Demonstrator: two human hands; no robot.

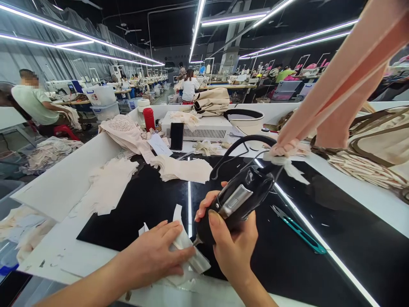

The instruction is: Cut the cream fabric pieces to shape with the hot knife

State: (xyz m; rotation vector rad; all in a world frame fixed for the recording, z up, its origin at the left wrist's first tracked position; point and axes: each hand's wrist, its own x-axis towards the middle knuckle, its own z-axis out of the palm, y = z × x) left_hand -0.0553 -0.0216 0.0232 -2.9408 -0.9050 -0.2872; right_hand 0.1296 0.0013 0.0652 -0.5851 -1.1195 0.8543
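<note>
We find the right hand (234, 239) closed around a black handheld tool (238, 194), its tip (197, 242) at the pale strip (202, 262) that the left hand (155, 250), fingers loosely spread, presses near the bench's front edge (204, 294): apparently a tool-working step, next calling for steady pressure.
</note>
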